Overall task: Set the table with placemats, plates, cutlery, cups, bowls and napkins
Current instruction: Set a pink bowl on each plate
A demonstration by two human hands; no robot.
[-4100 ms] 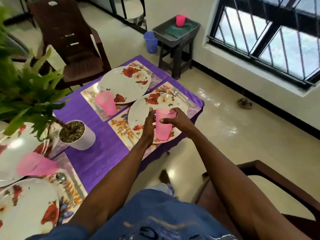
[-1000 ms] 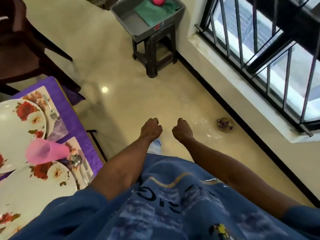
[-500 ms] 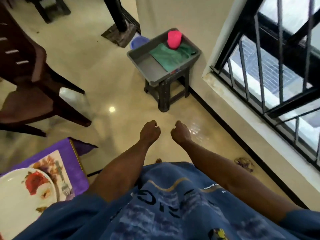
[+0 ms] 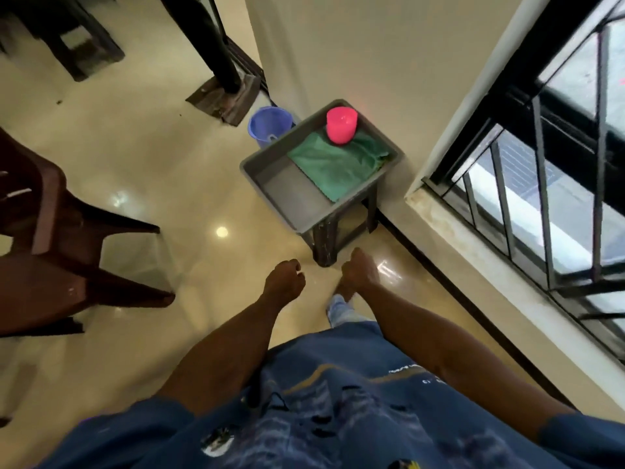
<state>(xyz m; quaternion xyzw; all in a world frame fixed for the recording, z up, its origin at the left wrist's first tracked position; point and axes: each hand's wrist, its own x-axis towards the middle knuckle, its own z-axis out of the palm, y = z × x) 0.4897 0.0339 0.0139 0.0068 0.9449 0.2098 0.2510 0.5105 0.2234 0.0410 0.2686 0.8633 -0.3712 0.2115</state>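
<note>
A pink cup [image 4: 341, 125] stands upright on a folded green cloth [image 4: 338, 164] inside a grey tray [image 4: 287, 194] that rests on a small dark stool [image 4: 329, 242] by the wall. My left hand [image 4: 284, 279] and my right hand [image 4: 358, 269] hang in front of me, just short of the stool, both curled into loose fists with nothing in them. The dining table is out of view.
A brown plastic chair [image 4: 57, 252] stands to my left. A blue bucket [image 4: 269, 125] sits on the floor behind the tray. A dark post [image 4: 216, 52] rises further back. The barred window [image 4: 541, 170] and its sill run along the right.
I let go of the pink cup on the plate and turned away from the table. The view has moved toward the stool, which is now closer; the table has left the frame.
</note>
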